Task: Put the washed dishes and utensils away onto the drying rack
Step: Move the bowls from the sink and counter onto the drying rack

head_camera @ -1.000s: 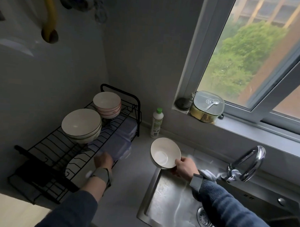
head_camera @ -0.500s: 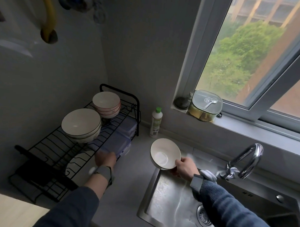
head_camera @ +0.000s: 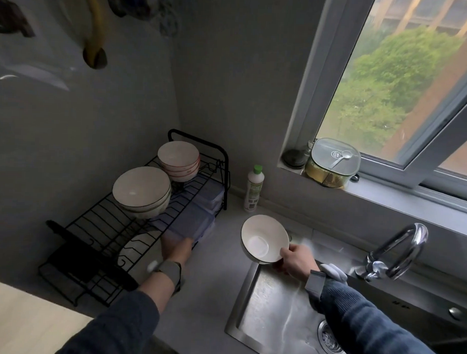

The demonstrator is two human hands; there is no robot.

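Observation:
A black two-tier wire drying rack [head_camera: 93,225] stands on the counter at the left. Its top tier carries a stack of large white bowls [head_camera: 142,192] and a stack of smaller red-striped bowls [head_camera: 178,159]. On the lower tier lie a white plate [head_camera: 137,249] and clear plastic containers [head_camera: 196,218]. My left hand [head_camera: 175,250] is at the near end of the containers, its fingers hidden. My right hand [head_camera: 295,261] grips a white bowl [head_camera: 262,238] by its rim, tilted, above the sink's left edge.
The steel sink [head_camera: 275,310] lies at the lower right with a chrome tap [head_camera: 399,251] behind it. A white bottle with a green cap [head_camera: 254,188] stands by the wall. A lidded container [head_camera: 333,161] sits on the windowsill. A yellow tool [head_camera: 96,26] hangs on the wall.
My left hand has edged slightly forward toward the plastic containers. My right hand keeps the white bowl in the same place.

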